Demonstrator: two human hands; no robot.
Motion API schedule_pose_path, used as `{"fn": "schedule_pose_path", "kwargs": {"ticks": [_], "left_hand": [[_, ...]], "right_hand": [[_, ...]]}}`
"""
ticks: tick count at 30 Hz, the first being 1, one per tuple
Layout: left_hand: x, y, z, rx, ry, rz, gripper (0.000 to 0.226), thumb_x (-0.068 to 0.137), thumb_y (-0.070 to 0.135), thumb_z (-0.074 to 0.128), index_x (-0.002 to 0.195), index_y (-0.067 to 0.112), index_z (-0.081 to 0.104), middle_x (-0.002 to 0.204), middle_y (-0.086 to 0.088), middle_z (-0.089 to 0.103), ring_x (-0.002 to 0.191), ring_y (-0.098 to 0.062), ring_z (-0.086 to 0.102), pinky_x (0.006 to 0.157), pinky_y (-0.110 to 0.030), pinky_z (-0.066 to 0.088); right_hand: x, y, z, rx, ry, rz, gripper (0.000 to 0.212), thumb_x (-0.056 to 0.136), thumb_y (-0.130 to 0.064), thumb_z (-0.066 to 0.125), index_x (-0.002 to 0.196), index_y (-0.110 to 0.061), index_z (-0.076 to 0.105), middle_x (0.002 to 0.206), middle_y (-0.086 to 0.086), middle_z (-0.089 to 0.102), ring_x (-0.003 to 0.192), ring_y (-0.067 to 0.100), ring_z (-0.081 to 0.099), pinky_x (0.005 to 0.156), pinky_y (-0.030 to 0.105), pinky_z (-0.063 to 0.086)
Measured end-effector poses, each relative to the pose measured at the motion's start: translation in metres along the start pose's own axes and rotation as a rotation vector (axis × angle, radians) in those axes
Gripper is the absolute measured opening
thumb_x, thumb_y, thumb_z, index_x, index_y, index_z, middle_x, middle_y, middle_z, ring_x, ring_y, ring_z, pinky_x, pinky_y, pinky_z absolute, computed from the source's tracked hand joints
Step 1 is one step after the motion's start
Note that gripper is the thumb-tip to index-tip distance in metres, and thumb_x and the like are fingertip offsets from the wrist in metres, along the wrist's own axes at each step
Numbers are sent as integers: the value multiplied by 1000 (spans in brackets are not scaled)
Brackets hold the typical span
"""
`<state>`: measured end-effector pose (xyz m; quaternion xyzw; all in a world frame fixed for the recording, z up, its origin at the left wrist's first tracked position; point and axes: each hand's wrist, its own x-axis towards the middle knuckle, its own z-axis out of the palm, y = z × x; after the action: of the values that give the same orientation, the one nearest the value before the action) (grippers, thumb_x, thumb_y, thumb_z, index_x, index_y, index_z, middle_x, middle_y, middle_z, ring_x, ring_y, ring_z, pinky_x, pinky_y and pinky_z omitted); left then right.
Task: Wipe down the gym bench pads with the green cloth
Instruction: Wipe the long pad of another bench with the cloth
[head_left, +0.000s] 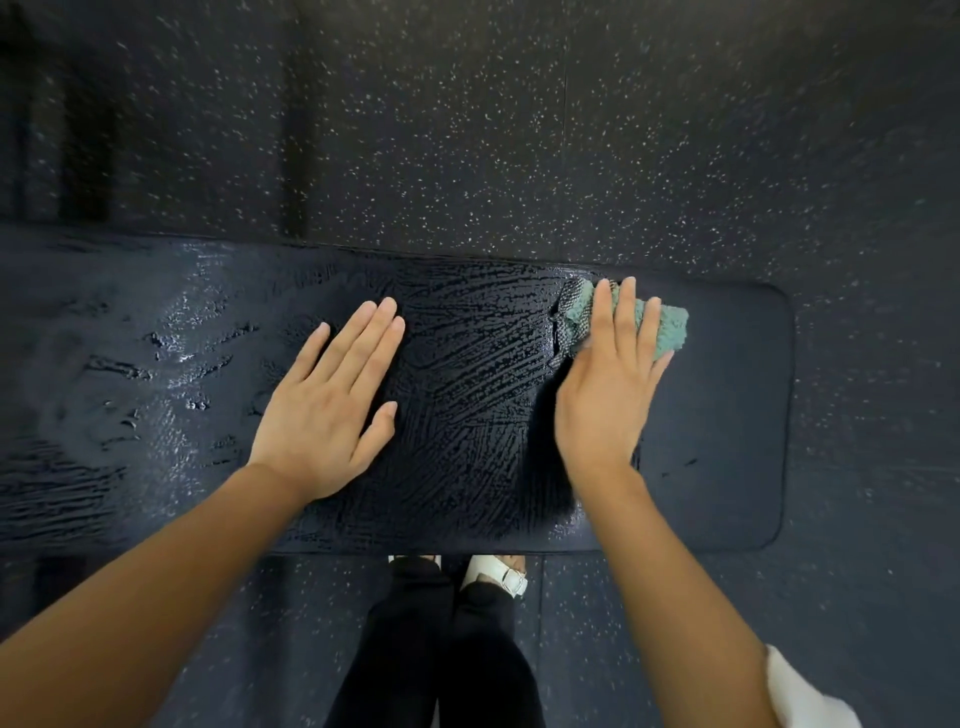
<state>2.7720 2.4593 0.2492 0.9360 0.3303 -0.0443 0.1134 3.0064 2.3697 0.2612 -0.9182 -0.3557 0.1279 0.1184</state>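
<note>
A long black bench pad (727, 415) runs left to right across the view, its rounded end at the right. Wet streaks cover its middle and left part; the right end looks dry. My left hand (332, 405) lies flat on the pad's middle with straight fingers. My right hand (608, 384) presses the folded green cloth (670, 327) onto the pad near its far edge with straight fingers. Most of the cloth is hidden under my fingers; its edges show to the left and right of them.
Dark speckled rubber floor (519, 130) surrounds the bench. My legs in black trousers (441, 649) and white sandals (506, 577) stand close against the near edge of the pad. Dim dark shapes (78, 156) stand at the far left.
</note>
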Motion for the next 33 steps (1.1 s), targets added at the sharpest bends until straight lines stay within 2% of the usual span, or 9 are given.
{"fn": "schedule_pose_path", "kwargs": {"ticks": [4,10,14,16,21,24,29,31,33], "left_hand": [[0,0,-1,2,-4,1,68,99,38,29,158,7,15,167,-7,9,154,-21,9,123,-46,14],[0,-1,-1,12,-16,1,69,99,38,28,158,7,13,167,-7,8,154,-21,8,123,-46,15],[-1,0,-1,24,-23,0,69,98,38,28,158,7,13,167,-7,8,154,-21,8,123,-45,14],[0,0,-2,25,-22,0,69,98,38,28,158,7,14,167,-7,9,154,-21,8,123,-45,14],[0,0,-1,20,-16,-5,68,99,38,28,158,7,14,167,-7,10,154,-21,8,124,-43,11],[0,1,0,21,-9,-6,68,99,37,28,158,7,15,167,-7,10,154,-22,9,124,-43,10],[0,2,0,28,4,-5,66,100,36,26,158,6,15,167,-9,10,154,-23,10,124,-45,11],[1,3,1,34,9,-11,66,100,36,25,158,6,14,167,-9,9,154,-23,9,124,-46,10],[1,4,1,45,8,-14,66,100,36,24,158,6,13,167,-9,9,154,-23,8,124,-46,9]], "right_hand": [[-12,-33,15,25,13,41,60,101,-8,37,156,-25,18,164,-4,9,152,24,-2,119,53,-2],[-23,-74,28,9,-78,-221,62,93,-22,20,155,-25,20,164,-3,12,151,24,0,117,51,-6],[-20,-67,24,-16,-154,-359,60,97,-15,35,155,-26,21,163,-6,13,152,21,3,118,49,0],[-15,-51,16,-38,-179,-387,61,98,-12,36,155,-28,19,164,-8,11,151,18,1,119,47,0],[9,6,-12,-118,-172,-272,70,95,-1,38,156,-28,15,164,-9,6,151,18,-2,121,49,1],[20,35,-25,-102,-145,-160,66,99,-2,35,156,-28,15,164,-9,5,151,17,-3,122,50,3],[13,14,-11,3,-26,-6,65,99,-2,36,156,-26,18,164,-6,8,152,22,-3,119,53,-2],[7,-5,-3,28,-20,-25,65,98,-2,37,156,-26,18,164,-5,8,151,24,-3,118,53,-5],[-2,-22,3,34,-65,-144,64,97,-6,34,156,-25,19,164,-3,9,151,25,-3,116,53,-7]]}}
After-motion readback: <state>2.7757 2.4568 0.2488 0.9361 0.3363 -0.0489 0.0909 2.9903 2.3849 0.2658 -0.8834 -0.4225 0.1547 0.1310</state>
